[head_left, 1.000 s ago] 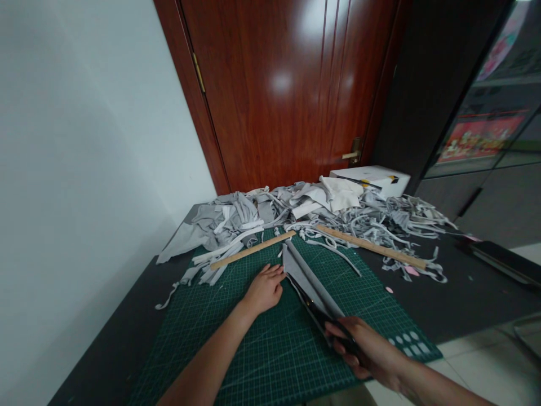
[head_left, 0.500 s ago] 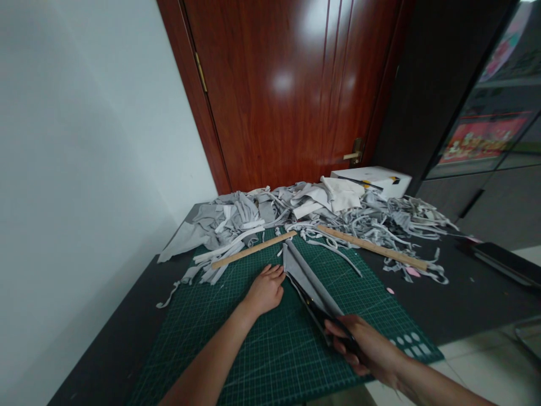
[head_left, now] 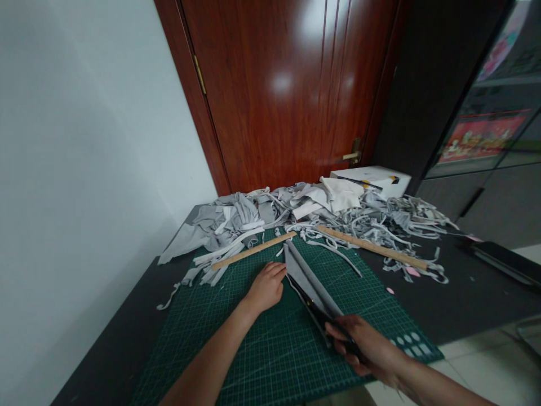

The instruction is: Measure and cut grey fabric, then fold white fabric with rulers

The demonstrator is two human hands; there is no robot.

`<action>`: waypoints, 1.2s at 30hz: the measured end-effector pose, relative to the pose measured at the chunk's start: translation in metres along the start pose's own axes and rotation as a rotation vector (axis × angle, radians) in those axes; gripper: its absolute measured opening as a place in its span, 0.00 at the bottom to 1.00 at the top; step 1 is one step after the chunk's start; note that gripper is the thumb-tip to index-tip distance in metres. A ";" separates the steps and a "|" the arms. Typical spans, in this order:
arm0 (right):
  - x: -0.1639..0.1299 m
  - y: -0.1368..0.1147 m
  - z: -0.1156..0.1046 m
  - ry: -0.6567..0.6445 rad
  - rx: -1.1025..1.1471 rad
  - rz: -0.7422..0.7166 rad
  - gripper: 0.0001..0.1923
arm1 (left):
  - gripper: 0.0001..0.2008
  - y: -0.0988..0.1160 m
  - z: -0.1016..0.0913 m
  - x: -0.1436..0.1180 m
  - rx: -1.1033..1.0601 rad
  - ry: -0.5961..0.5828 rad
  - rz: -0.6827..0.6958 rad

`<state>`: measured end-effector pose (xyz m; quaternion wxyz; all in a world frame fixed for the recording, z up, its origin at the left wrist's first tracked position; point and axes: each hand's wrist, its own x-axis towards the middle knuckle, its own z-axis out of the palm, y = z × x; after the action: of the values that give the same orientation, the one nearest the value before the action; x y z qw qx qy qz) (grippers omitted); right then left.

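A folded strip of grey cloth lies slantwise on the green cutting mat. My right hand is closed round the handles of black scissors, whose blades point up and left along the cloth's left edge. A narrow sliver hangs off that edge beside the blades. My left hand has its fingertips together on the cloth's left edge, just beyond the scissors' tips, and appears to pinch it. The thumb's grip is partly hidden.
Heaped grey and white cloth scraps line the back of the dark table. Two wooden strips, one left and one right, lie before them. A white box stands behind. A black flat object rests at right.
My left hand and the cloth's far end have shifted very slightly to the right. The scissors and my right hand stay almost in place.
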<state>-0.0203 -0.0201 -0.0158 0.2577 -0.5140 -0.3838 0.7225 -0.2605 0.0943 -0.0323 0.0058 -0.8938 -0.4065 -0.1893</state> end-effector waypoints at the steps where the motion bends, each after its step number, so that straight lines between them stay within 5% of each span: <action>1: 0.000 0.000 0.000 -0.001 -0.002 0.000 0.21 | 0.26 0.000 0.000 0.007 -0.041 0.022 0.001; 9: 0.000 -0.001 0.002 -0.010 -0.001 -0.017 0.23 | 0.21 -0.005 0.011 0.063 -0.087 -0.089 -0.040; 22: 0.000 -0.004 0.000 0.023 0.032 0.048 0.16 | 0.10 -0.040 0.002 0.023 0.144 -0.058 0.103; 27: -0.001 -0.004 -0.001 0.003 0.014 0.044 0.17 | 0.08 -0.038 -0.006 0.022 0.189 -0.089 0.158; 36: -0.003 -0.007 0.001 0.012 0.003 0.047 0.18 | 0.06 -0.024 0.001 0.050 0.255 -0.091 0.003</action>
<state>-0.0202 -0.0181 -0.0084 0.2436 -0.5267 -0.3688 0.7261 -0.2474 0.1470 -0.0197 0.1010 -0.8940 -0.4260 -0.0953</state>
